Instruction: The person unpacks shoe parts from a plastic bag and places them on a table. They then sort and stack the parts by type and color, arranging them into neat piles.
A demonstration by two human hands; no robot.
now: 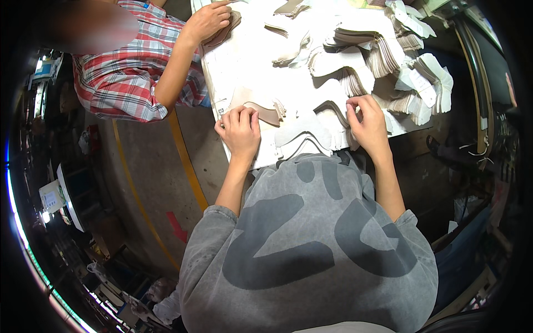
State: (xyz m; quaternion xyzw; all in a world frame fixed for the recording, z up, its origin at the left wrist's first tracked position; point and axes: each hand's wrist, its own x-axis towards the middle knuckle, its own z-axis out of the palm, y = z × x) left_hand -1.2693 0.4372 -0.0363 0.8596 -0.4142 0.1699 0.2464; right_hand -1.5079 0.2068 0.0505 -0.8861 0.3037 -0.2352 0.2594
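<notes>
My left hand (pixel 240 131) rests at the table's near left, its fingers bent and drawn together at the edge of a small pile of beige curved cut pieces (pixel 264 114). Whatever lies under those fingertips is hidden. My right hand (pixel 369 125) is curled, thumb and forefinger close together, beside a stack of pale curved pieces (pixel 331 89) with dark edges. I cannot make out what is between them. Right in front of my body, between the two hands, lie white curved pieces (pixel 302 133) at the table edge.
Several stacks of curved sheet pieces (pixel 383 53) cover the right side of the white table (pixel 227 69). At the far left, a person in a checked shirt (pixel 119 83) has a hand (pixel 208 23) on a brown pile (pixel 225 33). A dark rail (pixel 472 72) stands to the right.
</notes>
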